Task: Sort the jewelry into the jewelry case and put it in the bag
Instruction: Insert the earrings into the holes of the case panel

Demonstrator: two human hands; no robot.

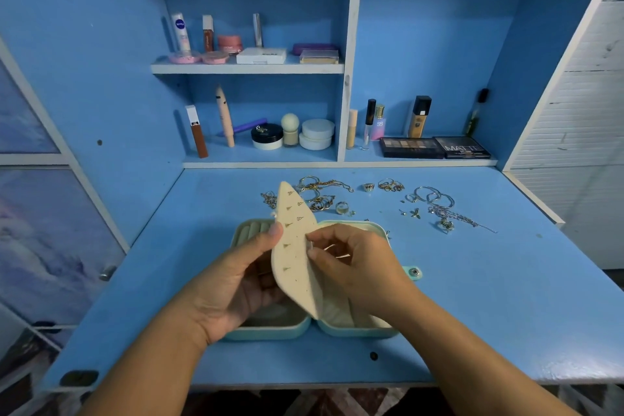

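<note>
A mint-green jewelry case (pixel 270 331) lies open on the blue desk. Its cream earring panel (pixel 293 246) stands raised between the two halves, with several small earrings pinned in it. My left hand (pixel 243 280) holds the panel's left edge with the thumb near its upper part. My right hand (pixel 351 260) pinches at the panel's right edge, fingers closed on something small that I cannot make out. Loose gold jewelry (pixel 320 192) lies behind the case. Silver hoops and chains (pixel 435 203) lie to the back right. No bag is in view.
Two rings (pixel 342 208) and small studs (pixel 410 212) lie on the desk (pixel 506 297). Shelves at the back hold cosmetics: bottles, jars, two eyeshadow palettes (pixel 435 147). The case's snap tab (pixel 414 272) sticks out to the right. The desk's front edge is near my forearms.
</note>
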